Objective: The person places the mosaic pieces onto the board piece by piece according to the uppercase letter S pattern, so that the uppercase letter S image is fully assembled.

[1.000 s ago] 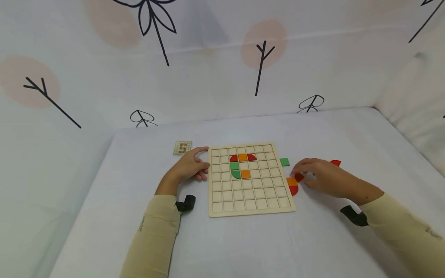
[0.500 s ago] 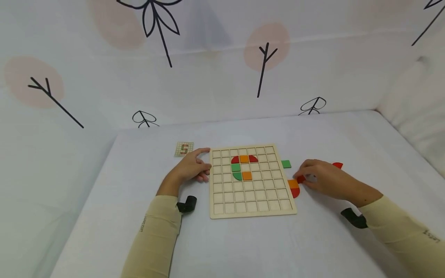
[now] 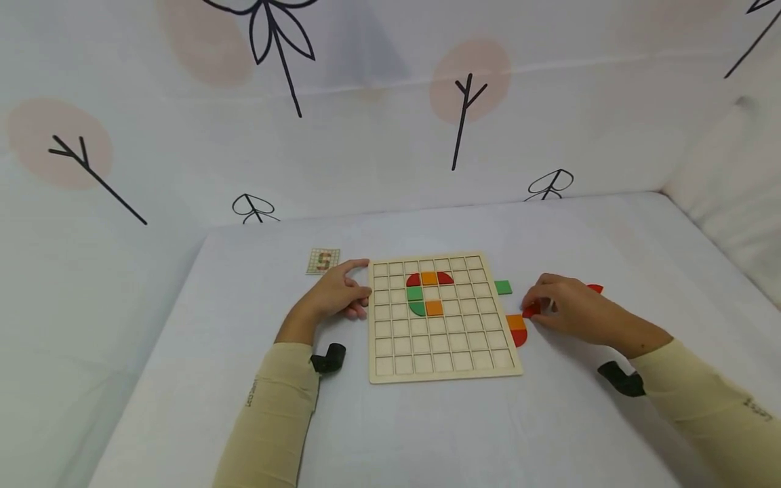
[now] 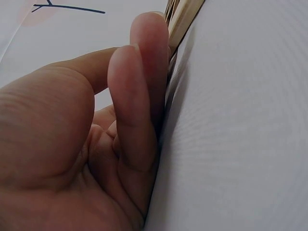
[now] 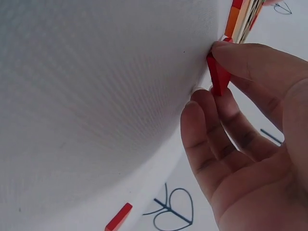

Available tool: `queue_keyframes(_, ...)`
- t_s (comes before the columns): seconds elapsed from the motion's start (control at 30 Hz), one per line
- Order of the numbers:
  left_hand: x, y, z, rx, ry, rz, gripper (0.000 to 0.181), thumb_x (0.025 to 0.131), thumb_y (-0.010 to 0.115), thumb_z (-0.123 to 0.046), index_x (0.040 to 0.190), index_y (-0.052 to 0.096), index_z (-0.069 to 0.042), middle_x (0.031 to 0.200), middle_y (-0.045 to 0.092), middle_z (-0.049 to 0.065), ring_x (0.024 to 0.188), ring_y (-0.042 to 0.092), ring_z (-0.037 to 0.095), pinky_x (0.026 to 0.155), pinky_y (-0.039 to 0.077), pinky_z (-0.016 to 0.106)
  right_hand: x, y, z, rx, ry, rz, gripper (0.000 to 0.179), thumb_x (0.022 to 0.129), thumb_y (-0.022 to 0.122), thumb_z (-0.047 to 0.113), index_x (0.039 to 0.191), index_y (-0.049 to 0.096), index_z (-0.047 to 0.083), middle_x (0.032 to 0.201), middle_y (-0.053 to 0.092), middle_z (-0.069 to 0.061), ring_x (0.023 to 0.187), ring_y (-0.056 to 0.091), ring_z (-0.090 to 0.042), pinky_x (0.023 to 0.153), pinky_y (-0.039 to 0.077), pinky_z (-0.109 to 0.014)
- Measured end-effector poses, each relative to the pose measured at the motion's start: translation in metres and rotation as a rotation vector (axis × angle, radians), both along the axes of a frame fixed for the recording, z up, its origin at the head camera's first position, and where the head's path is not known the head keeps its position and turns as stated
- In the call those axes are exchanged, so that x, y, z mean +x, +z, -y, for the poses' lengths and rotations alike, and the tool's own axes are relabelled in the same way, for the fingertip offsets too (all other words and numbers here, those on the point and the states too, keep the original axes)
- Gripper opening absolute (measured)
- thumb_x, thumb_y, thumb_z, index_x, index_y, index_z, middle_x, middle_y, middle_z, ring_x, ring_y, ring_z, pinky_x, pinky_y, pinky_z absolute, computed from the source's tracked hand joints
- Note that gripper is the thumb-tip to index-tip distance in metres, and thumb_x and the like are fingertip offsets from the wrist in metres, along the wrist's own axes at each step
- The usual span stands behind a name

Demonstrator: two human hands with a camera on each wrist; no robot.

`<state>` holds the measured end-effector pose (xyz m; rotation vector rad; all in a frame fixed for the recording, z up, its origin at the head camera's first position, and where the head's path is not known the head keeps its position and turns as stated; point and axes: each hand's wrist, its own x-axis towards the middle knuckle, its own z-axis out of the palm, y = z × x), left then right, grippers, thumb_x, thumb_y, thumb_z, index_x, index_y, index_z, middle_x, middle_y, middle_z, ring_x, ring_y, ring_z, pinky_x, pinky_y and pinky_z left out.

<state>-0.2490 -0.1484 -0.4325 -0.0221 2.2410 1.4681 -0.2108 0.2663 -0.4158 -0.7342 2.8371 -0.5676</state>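
A pale wooden grid board (image 3: 403, 343) lies on the white cloth, with several red, orange and green tiles set in its squares in a C-like shape. My left hand (image 3: 329, 293) rests at the board's left edge, index finger stretched to the upper left corner and thumb against the side. Its other fingers bend loosely on the cloth in the left wrist view. Right of the board, my right hand (image 3: 570, 308) pinches a red tile (image 5: 219, 74) between thumb and fingers, close to the cloth. Fingers partly cover this tile in the head view.
Along the board's right edge lie a green square tile (image 3: 503, 287), an orange square tile (image 3: 515, 322) and a red rounded tile (image 3: 518, 337). Another red tile (image 3: 595, 289) sits behind my right hand. A small pattern card (image 3: 323, 261) lies beyond my left hand.
My right hand has drawn slightly right, taking the red tile away from the orange tile beside the board. The left hand and board stay in place; the head view shifted a little.
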Motion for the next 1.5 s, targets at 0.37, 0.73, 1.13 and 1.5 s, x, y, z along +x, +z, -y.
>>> queue_keyframes(0.37, -0.003, -0.001, 0.001, 0.007, -0.001, -0.005, 0.068, 0.096, 0.064, -0.009, 0.155, 0.033, -0.024, 0.081, 0.067, 0.009, 0.056, 0.067, 0.014, 0.052, 0.054, 0.023, -0.003, 0.005, -0.001, -0.067, -0.032, 0.038, 0.018, 0.081, 0.081, 0.007, 0.095, 0.073, 0.015, 0.085, 0.060, 0.005, 0.077, 0.054, -0.012, 0.063, 0.050, -0.018)
queue_keyframes(0.73, -0.001, -0.001, 0.002, -0.002, 0.001, -0.004, 0.068, 0.096, 0.065, -0.011, 0.155, 0.034, -0.026, 0.082, 0.068, 0.009, 0.057, 0.067, 0.014, 0.053, 0.055, 0.022, -0.010, -0.003, -0.005, -0.066, -0.076, 0.101, 0.017, 0.083, 0.081, 0.011, 0.094, 0.069, 0.018, 0.084, 0.063, 0.006, 0.080, 0.054, -0.015, 0.064, 0.048, -0.019)
queue_keyframes(1.13, 0.000, 0.002, 0.002, -0.013, 0.011, -0.002, 0.068, 0.096, 0.065, -0.012, 0.155, 0.034, -0.026, 0.083, 0.069, 0.009, 0.057, 0.067, 0.014, 0.053, 0.055, 0.023, -0.016, 0.001, 0.004, -0.134, -0.070, 0.121, 0.012, 0.088, 0.077, 0.015, 0.094, 0.069, 0.019, 0.086, 0.067, 0.007, 0.081, 0.058, -0.013, 0.069, 0.051, -0.018)
queue_keyframes(1.5, 0.000, -0.005, 0.000, -0.004, 0.010, -0.005, 0.068, 0.096, 0.065, -0.011, 0.154, 0.035, -0.026, 0.082, 0.068, 0.010, 0.057, 0.068, 0.015, 0.053, 0.055, 0.024, -0.017, 0.009, 0.037, -0.217, -0.039, 0.045, 0.009, 0.089, 0.074, 0.011, 0.094, 0.068, 0.016, 0.086, 0.068, 0.005, 0.082, 0.060, -0.013, 0.071, 0.053, -0.020)
